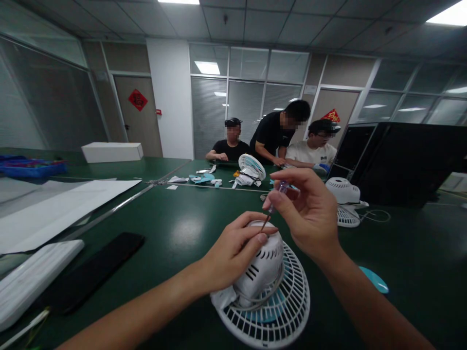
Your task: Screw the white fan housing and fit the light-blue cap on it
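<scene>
Right hand [310, 209]: you hold the screwdriver [273, 206] by its handle, fingers curled narrow | left hand [233, 248]: yours rests on the fan [255, 279], thumb and finger near the shaft, pinch can't be told | screwdriver: frame centre, axis slanting, tip lower left | fan: lower centre, face down

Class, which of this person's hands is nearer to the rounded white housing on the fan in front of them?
The left: the left hand rests on the white housing, while the right hand is raised above it, holding a screwdriver.
</scene>
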Motion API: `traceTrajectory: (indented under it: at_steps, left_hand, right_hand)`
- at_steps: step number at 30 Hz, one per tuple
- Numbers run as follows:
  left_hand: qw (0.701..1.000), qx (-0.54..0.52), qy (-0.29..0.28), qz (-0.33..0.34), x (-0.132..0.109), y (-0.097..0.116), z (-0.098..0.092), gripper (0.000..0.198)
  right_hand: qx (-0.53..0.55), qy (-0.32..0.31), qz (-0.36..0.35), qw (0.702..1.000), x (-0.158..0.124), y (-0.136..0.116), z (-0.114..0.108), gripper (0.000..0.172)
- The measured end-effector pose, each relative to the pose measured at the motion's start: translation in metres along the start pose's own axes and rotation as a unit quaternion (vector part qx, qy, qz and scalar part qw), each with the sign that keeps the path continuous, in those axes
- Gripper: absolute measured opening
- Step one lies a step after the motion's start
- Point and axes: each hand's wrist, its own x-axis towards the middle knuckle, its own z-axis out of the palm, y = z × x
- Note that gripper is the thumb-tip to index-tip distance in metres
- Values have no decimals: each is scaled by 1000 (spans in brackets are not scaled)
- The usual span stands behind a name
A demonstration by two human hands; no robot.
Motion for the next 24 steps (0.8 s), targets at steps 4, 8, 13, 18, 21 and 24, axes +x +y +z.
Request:
traceTrajectory:
  at_steps: [4, 8, 13, 18, 21, 24]
  left_hand:
    - [1000, 8, -3, -1, 0, -1, 0, 32]
    - [1000, 8, -2, 2, -1, 0, 1, 33]
    - [1000, 15, -7, 10, -1, 1, 2, 34]
    - [1000, 11, -7, 13, -2, 1, 2, 35]
    - [1000, 19, -2, 17, -2, 0, 2, 34]
    - [1000, 24, -2, 17, -3, 0, 2, 34]
  right_hand:
    - [0, -48, -3, 999, -2, 0, -2, 23]
    - [9, -61, 5, 998, -2, -2, -2, 26]
    - [-51, -35, -13, 998, -1, -1, -5, 21]
    - [-40, -63, 6, 997, -1, -5, -6, 21]
    - [-14, -37, 18, 999, -2, -6, -4, 13]
    - [2, -33, 18, 999, -3, -4, -3, 21]
